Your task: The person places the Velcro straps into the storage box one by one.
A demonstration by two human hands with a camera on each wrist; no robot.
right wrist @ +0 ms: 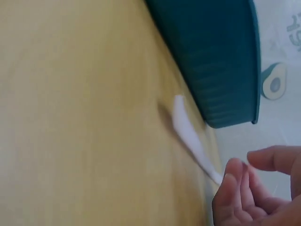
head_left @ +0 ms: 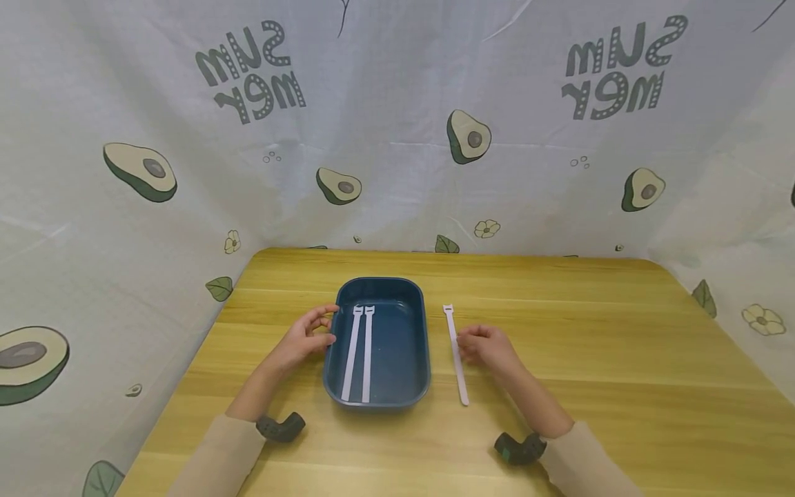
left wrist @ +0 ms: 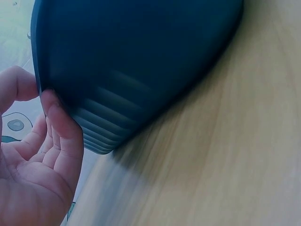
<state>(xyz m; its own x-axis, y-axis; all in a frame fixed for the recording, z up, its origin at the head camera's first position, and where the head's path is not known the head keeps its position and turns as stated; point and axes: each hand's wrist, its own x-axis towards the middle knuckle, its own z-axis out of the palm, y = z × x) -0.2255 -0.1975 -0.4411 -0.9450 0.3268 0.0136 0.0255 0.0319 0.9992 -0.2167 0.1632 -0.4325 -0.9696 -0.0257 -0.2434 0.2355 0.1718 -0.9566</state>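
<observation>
Two hands at a dark blue oblong plastic tray [head_left: 417,324] on a yellow wooden table [head_left: 590,331].

Left hand [head_left: 307,335] curled against the tray's left rim, thumb and fingers touching it; two white flat straps [head_left: 359,352] lying side by side inside. Right hand [head_left: 487,345] loosely curled, fingertips at a third white strap [head_left: 455,352] flat on the table just right of the tray; actual pinch impossible to tell.

Bright, even, soft light; shadows are faint. The head view is sharp but bends outward at its edges. Both wrist views are smeared by motion blur, the tray [left wrist: 141,56] and strap [right wrist: 190,136] indistinct.
</observation>
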